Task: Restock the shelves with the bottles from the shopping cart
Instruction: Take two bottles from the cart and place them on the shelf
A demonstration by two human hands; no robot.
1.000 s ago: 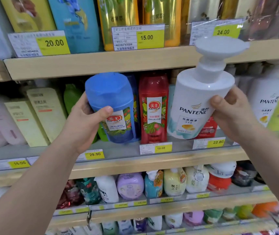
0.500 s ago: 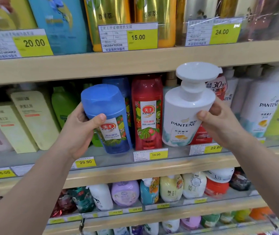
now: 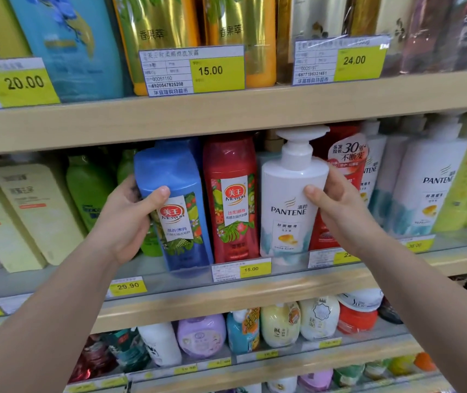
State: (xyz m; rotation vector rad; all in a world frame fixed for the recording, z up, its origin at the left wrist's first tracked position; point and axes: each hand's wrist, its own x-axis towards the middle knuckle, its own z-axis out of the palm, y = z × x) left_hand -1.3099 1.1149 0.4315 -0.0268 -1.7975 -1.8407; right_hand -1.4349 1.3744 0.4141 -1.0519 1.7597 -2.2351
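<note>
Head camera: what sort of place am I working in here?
Most likely a supermarket's hair-care aisle. Wooden shelves are packed with shampoo bottles, each row fronted by yellow price tags such as the 15.00 tag. The left hand and right hand each hold a bottle at the middle shelf.

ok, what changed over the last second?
The white Pantene pump bottle in the right hand came down from in front of the upper shelf edge and went upright into the middle shelf, right of the red bottle. The blue bottle in the left hand eased in and straightened, its base now at the shelf front. Both grips are unchanged; nothing was let go.
</note>
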